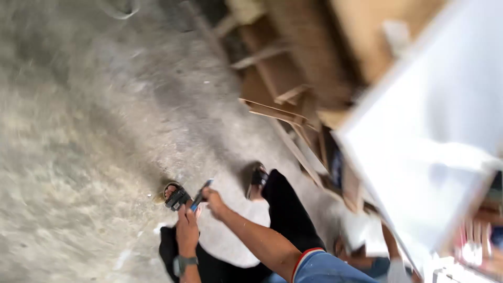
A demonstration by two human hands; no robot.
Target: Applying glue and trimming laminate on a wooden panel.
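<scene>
Object in hand: a slim, dark, flat tool with a blue tip, possibly a utility knife (201, 194); motion blur prevents a firmer identification.
Location: held between both hands, above the concrete floor (78, 131) and in front of the person's sandalled feet.
Long axis: runs diagonally in the head view, from lower left to upper right.
Pointing direction: the blue end points up and to the right, away from the wrist below it; which end is the working end cannot be told.
Left hand (187, 230): wears a wristwatch (184, 262); fingers are closed around the lower part of the tool.
Right hand (214, 203): meets the tool at its upper part; fingers are curled at it, but whether they pinch it cannot be told.
Step in hand: judged as a two-handed adjustment of the tool, standing.
Next move requirement: judged to need a steady lower grip while the upper fingers work.
Surroundings: left sandal (177, 197) and right sandal (258, 177) lie on the floor; stacked wood offcuts (283, 89) and a white panel (429, 141) are at the right, well apart.
</scene>
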